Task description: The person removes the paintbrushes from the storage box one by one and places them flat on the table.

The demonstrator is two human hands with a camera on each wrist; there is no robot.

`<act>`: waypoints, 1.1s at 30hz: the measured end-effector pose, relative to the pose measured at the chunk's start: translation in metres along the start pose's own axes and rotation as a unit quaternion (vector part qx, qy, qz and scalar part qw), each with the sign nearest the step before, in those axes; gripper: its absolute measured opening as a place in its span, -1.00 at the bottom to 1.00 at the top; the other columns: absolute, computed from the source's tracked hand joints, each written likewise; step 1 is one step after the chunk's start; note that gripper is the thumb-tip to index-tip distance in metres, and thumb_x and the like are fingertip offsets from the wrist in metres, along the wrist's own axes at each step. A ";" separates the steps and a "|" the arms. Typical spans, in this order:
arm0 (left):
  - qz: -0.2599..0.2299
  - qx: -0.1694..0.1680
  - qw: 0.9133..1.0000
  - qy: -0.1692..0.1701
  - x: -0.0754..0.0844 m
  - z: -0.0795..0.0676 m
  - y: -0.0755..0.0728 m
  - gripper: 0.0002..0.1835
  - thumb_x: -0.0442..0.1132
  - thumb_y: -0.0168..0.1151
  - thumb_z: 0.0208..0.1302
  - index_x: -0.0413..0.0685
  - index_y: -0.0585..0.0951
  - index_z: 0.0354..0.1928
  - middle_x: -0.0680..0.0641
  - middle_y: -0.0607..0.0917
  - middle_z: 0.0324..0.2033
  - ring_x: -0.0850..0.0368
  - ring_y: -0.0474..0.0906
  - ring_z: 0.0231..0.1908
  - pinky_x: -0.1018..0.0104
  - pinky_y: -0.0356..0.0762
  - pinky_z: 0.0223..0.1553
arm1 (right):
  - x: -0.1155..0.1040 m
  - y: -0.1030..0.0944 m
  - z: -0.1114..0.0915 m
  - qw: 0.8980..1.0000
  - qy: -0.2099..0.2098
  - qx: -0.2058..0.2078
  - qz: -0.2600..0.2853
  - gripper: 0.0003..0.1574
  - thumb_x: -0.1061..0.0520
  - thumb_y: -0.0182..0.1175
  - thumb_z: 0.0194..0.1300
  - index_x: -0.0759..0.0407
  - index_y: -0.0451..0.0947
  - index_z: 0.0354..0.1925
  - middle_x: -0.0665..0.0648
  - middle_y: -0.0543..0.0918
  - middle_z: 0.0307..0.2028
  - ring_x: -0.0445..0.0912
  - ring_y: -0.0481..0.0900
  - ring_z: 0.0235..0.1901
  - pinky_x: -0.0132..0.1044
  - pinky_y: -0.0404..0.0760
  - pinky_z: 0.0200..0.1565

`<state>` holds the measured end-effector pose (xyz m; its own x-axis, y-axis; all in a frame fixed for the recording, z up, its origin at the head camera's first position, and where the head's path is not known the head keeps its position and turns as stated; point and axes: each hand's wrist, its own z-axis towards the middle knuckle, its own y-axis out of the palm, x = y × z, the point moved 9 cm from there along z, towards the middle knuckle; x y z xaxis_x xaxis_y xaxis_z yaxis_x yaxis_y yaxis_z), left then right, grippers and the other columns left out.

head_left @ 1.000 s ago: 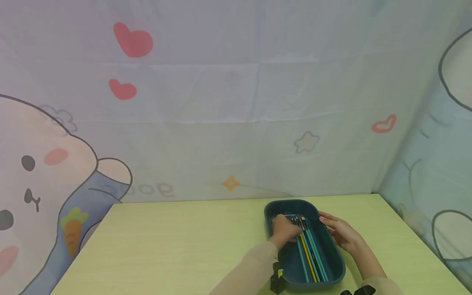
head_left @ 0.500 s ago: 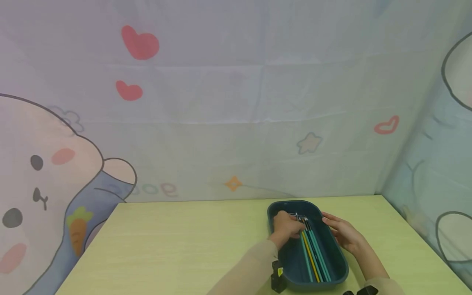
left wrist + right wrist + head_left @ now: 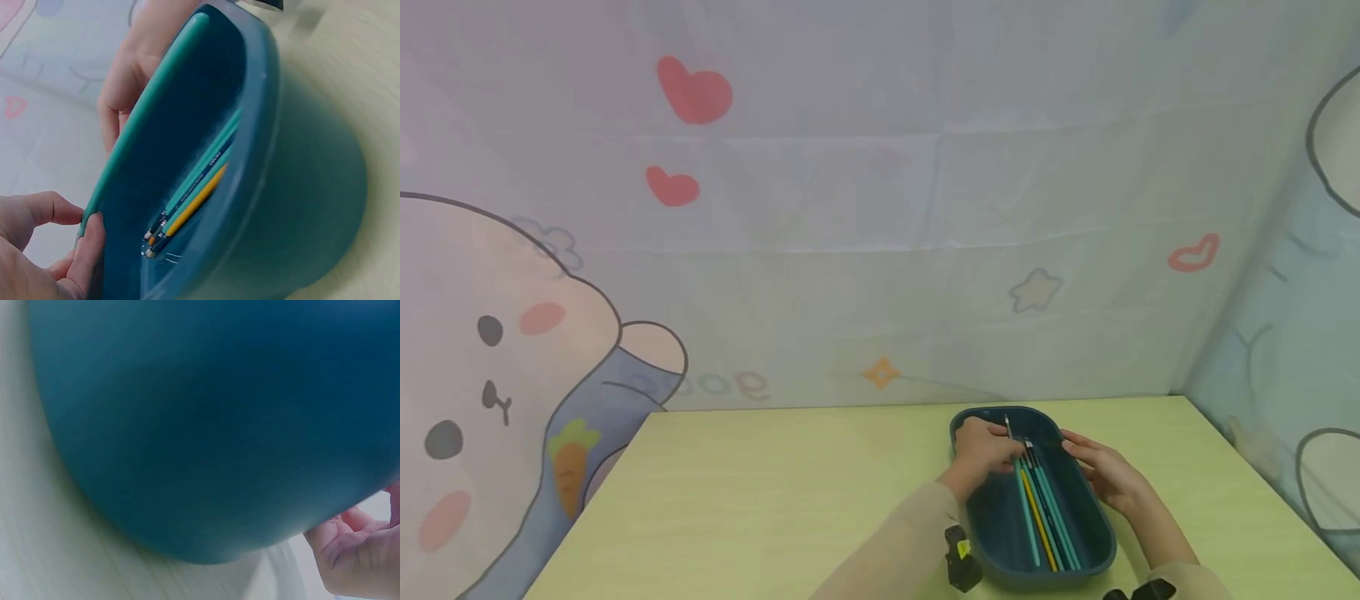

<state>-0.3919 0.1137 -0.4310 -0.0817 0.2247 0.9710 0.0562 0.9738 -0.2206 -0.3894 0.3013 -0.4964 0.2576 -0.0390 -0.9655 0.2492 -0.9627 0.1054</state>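
Note:
A dark blue tray [image 3: 1108,546] sits on the table with several slim paintbrushes [image 3: 1055,512] lying lengthwise in it, mostly teal plus a yellow and a dark one. Over the tray's far left part, my left hand [image 3: 983,448] pinches one teal paintbrush [image 3: 140,119] between thumb and fingers, close to its metal-collared end. The rounded other end points towards the camera in the left wrist view. My right hand [image 3: 1101,468] rests its fingers against the tray's right outer wall. In the right wrist view the tray's side [image 3: 206,437] hides most of what lies beyond.
The pale wooden table [image 3: 775,492] runs back to a printed cloth [image 3: 835,275] with hearts and a bear. Another cloth panel hangs along the right edge. Black camera mounts [image 3: 961,558] sit at both wrists.
My left hand has picked a teal paintbrush out from among the others and raised its tip. My right hand stays at the tray wall. The view has shifted slightly.

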 end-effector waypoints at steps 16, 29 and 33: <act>-0.055 -0.035 0.998 0.001 0.010 -0.006 -0.019 -0.58 -0.44 0.29 0.03 -0.39 0.60 0.00 -0.24 0.76 -0.34 0.01 0.74 -0.40 0.28 0.74 -0.43 | 0.003 -0.005 0.004 1.000 0.004 0.018 -0.023 -0.15 -0.04 -0.03 0.47 0.26 -0.14 0.49 -0.27 0.59 -0.19 -0.27 0.58 -0.15 -0.36 0.67 -0.17; -0.068 -0.017 0.997 -0.014 0.003 -0.007 -0.037 -0.58 -0.47 0.28 -0.03 -0.36 0.63 -0.02 -0.23 0.77 -0.36 0.06 0.74 -0.43 0.33 0.72 -0.47 | 0.005 -0.005 0.004 1.000 0.001 0.016 -0.013 -0.16 -0.03 -0.03 0.47 0.23 -0.13 0.50 -0.28 0.60 -0.19 -0.28 0.58 -0.16 -0.37 0.68 -0.17; -0.080 -0.012 0.997 -0.010 0.000 -0.008 -0.043 -0.56 -0.48 0.27 -0.06 -0.37 0.63 -0.03 -0.24 0.77 -0.35 0.08 0.73 -0.45 0.34 0.72 -0.47 | 0.006 -0.005 0.004 1.000 0.002 0.013 -0.012 -0.16 -0.03 -0.04 0.48 0.23 -0.15 0.50 -0.30 0.59 -0.20 -0.28 0.58 -0.15 -0.36 0.67 -0.15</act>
<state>-0.3865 0.0720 -0.4204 -0.1119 0.0666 0.9915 0.0648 0.9961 -0.0596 -0.3931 0.3051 -0.5034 0.2555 -0.0147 -0.9667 0.2301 -0.9702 0.0756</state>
